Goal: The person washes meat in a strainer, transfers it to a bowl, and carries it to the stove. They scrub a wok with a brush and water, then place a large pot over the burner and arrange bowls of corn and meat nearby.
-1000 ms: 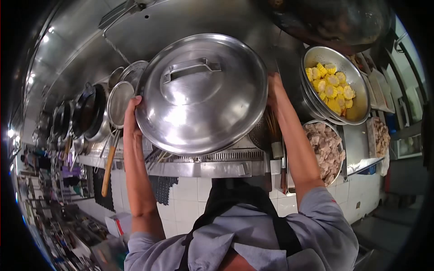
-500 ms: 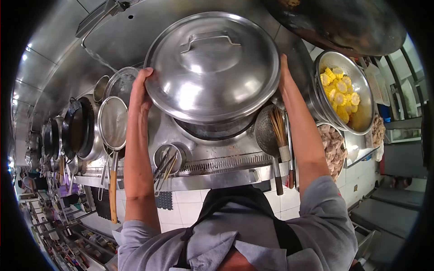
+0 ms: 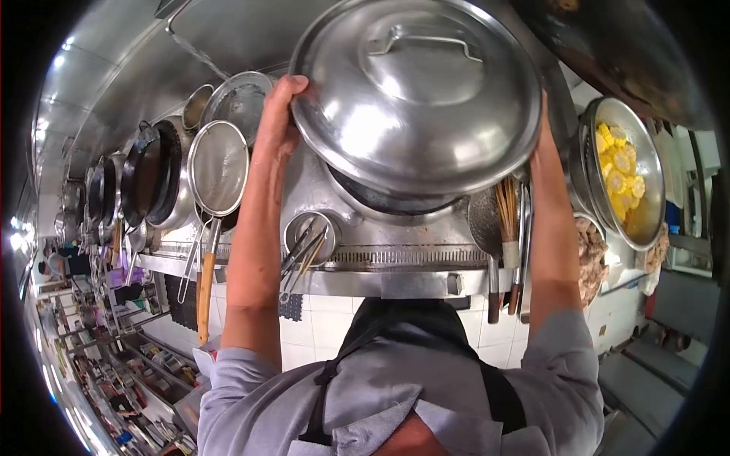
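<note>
A large domed steel pot lid (image 3: 449, 129) with a bar handle on top fills the upper middle, tilted slightly and close to the camera. My left hand (image 3: 281, 114) is closed at its left edge, the thumb lying over the rim and the fingers hidden behind. At the right edge my right hand (image 3: 541, 133) grips too, mostly covered by the lid. Below the lid shows the dark round burner opening (image 3: 391, 199) of the steel range. Whether a pot is held under the lid is hidden.
To the left hang a wooden-handled strainer (image 3: 219, 167) and several dark pans (image 3: 141, 178). A steel cup of tongs (image 3: 313, 237) sits at the front. On the right are a perforated ladle (image 3: 484, 222), a bamboo brush (image 3: 507, 213), a colander of corn (image 3: 646, 175) and raw meat pieces (image 3: 591, 262).
Both hands and the lid have shifted right and up in the view, and the lid looks a little larger. The whole scene has also slid somewhat to the right.
</note>
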A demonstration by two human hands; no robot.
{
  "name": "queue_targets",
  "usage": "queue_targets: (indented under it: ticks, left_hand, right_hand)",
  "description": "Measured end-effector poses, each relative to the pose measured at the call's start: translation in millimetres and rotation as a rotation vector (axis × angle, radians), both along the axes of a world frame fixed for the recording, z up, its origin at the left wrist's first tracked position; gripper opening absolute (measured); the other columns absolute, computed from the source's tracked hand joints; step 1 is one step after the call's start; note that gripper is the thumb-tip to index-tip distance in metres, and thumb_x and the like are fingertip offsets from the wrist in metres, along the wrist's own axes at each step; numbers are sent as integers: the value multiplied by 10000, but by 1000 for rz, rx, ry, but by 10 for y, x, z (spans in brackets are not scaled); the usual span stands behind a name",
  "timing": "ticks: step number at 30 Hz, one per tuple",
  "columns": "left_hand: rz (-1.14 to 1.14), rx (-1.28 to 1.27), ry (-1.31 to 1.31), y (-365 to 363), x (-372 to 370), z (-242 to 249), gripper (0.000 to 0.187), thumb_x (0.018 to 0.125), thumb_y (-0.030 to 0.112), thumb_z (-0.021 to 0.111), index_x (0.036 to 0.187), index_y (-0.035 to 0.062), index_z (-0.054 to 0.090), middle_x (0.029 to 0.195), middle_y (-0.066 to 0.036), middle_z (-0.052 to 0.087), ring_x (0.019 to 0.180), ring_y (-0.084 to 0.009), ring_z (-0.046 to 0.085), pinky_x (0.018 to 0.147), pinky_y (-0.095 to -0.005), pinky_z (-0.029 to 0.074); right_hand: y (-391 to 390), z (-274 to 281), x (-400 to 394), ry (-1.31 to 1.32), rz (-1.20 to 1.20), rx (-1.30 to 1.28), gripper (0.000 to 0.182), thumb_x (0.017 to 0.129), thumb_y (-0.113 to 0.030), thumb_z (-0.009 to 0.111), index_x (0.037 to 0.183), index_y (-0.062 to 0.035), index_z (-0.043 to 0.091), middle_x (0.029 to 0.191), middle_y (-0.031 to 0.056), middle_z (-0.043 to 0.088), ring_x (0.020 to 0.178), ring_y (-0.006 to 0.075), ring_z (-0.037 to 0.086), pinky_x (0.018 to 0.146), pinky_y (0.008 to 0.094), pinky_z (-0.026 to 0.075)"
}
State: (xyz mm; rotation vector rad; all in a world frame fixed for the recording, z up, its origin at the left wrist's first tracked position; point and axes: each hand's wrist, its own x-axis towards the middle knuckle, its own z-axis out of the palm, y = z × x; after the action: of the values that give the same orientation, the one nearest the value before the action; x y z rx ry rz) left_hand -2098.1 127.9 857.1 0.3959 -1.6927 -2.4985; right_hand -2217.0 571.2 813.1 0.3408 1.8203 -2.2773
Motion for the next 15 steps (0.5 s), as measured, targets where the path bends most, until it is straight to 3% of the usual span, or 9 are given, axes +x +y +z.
queue_targets:
  ticks: [3,6,8,15]
  left_hand:
    - [24,-26,-18,98,100,23,296,838,277,674,966,12,646,890,-86,632,812,-189,606,732,-323,505]
    - [28,-18,5,39,4,35,295,845,281,667,964,13,644,888,-83,631,816,-194,609,737,-338,511]
    - [7,-29,15,37,-29,29,294,848,285,669,961,15,644,887,-82,631,815,-195,610,739,-342,512]
    - [-8,-78,-4,56,19,105,312,865,354,734,998,85,645,928,-30,644,835,-180,622,758,-330,522]
  right_hand:
    - [3,21,84,-2,-6,42,821,1038,-644,147,1583,-57,328,1610,172,356,1461,361,356,1184,433,320]
    - [-37,44,-88,90,-73,104,724,1050,-555,255,1454,1,480,1389,223,534,1200,361,568,990,436,476]
    - [37,24,-68,199,-34,169,638,1057,-483,323,1321,35,585,1150,225,672,972,325,670,831,413,543]
    - [166,-93,-48,276,-49,267,463,1042,-375,428,1199,12,628,1038,155,675,875,245,668,751,363,550]
